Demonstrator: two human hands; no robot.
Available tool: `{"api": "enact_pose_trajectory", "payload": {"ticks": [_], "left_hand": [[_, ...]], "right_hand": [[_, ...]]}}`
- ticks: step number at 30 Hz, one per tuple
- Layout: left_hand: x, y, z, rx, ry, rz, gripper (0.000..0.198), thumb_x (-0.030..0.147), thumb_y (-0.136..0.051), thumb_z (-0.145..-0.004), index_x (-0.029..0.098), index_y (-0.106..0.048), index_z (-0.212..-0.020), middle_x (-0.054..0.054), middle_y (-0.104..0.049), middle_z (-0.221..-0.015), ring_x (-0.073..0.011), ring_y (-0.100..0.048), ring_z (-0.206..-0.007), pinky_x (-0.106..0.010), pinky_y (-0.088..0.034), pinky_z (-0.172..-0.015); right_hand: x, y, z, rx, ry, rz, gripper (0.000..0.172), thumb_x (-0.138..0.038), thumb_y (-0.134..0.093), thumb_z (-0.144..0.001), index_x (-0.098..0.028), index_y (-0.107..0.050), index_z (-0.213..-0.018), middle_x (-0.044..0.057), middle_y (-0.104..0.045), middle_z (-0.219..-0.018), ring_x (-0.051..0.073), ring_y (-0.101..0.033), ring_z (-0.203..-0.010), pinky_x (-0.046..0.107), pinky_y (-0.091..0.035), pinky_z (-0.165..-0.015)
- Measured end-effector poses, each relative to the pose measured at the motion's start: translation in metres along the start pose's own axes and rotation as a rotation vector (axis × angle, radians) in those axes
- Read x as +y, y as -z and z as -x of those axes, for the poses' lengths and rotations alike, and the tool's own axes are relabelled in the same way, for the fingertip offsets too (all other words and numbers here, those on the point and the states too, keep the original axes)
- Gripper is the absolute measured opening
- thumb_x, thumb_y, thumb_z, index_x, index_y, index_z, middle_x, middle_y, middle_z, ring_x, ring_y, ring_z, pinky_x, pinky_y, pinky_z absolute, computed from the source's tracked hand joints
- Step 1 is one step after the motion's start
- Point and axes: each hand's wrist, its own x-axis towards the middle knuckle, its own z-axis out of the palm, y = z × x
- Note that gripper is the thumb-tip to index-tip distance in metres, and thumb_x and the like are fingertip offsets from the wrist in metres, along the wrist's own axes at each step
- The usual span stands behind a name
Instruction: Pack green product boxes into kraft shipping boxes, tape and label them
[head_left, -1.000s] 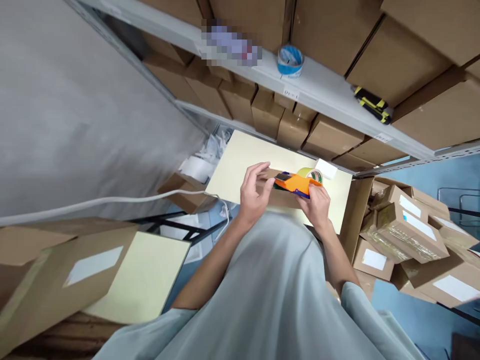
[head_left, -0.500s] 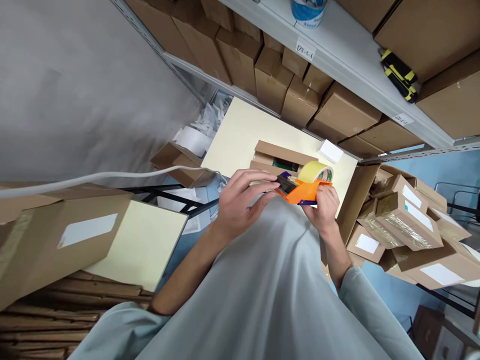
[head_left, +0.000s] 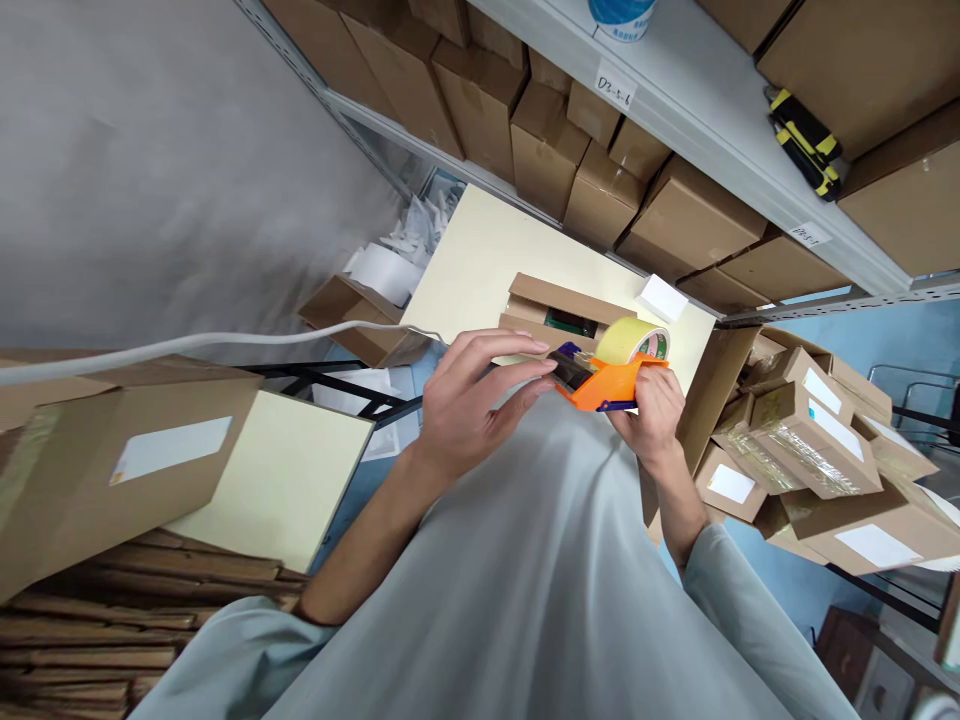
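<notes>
My right hand point(head_left: 654, 408) is closed around the handle of an orange tape dispenser point(head_left: 616, 382), held in front of my body. A roll of yellowish tape point(head_left: 628, 341) is mounted on the dispenser, and its dark front end points left. My left hand point(head_left: 480, 395) is at that front end, fingers stretched out and apart, with the thumb below. Whether the fingertips touch the dispenser I cannot tell. Just beyond the dispenser, an open cardboard box point(head_left: 559, 298) lies on the cream tabletop point(head_left: 480, 250), with something dark green inside, partly hidden.
A small white box point(head_left: 662, 298) sits at the table's far right. Above runs a shelf point(head_left: 697, 110) with cartons, a blue tape roll point(head_left: 622, 18) and black-yellow cutters point(head_left: 805, 142). Taped parcels point(head_left: 814, 440) are piled at right. A white cable point(head_left: 225, 340) crosses from the left.
My left hand has shifted slightly left, its fingertips drawing back a little from the dispenser's front end. The right hand still grips the dispenser, nearly in place. The view has tilted slightly.
</notes>
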Motion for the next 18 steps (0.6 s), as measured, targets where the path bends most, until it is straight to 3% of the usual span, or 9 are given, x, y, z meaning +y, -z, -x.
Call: {"api": "enact_pose_trajectory", "payload": {"ticks": [6,14,18], "left_hand": [[0.002,-0.008,0.001,-0.001,-0.062,0.031,0.016,0.036,-0.073,-0.106,0.034,-0.079,-0.121,-0.003,-0.083,-0.114,-0.0231,-0.078,-0.112,-0.043,-0.062,-0.103],[0.009,-0.011,-0.005,-0.017,-0.098,0.032,0.024,0.034,-0.066,-0.109,0.035,-0.077,-0.131,-0.003,-0.083,-0.118,-0.0239,-0.076,-0.12,-0.045,-0.064,-0.105],[0.012,-0.012,-0.006,-0.057,-0.116,0.011,0.029,0.034,-0.064,-0.111,0.036,-0.075,-0.137,-0.003,-0.083,-0.121,-0.0242,-0.075,-0.124,-0.045,-0.064,-0.107]], "right_hand": [[0.003,0.005,0.003,0.019,-0.014,0.002,0.02,-0.037,-0.06,-0.111,-0.023,-0.063,-0.097,0.005,-0.069,-0.079,0.023,-0.064,-0.071,0.038,-0.049,-0.075],[0.003,0.013,0.01,0.0,-0.062,0.021,0.031,-0.053,-0.062,-0.109,-0.024,-0.065,-0.1,0.006,-0.07,-0.08,0.024,-0.065,-0.073,0.039,-0.052,-0.076],[0.003,0.019,0.012,0.019,-0.056,0.014,0.03,-0.051,-0.064,-0.108,-0.023,-0.063,-0.099,0.005,-0.068,-0.078,0.022,-0.063,-0.07,0.037,-0.051,-0.075]]}}
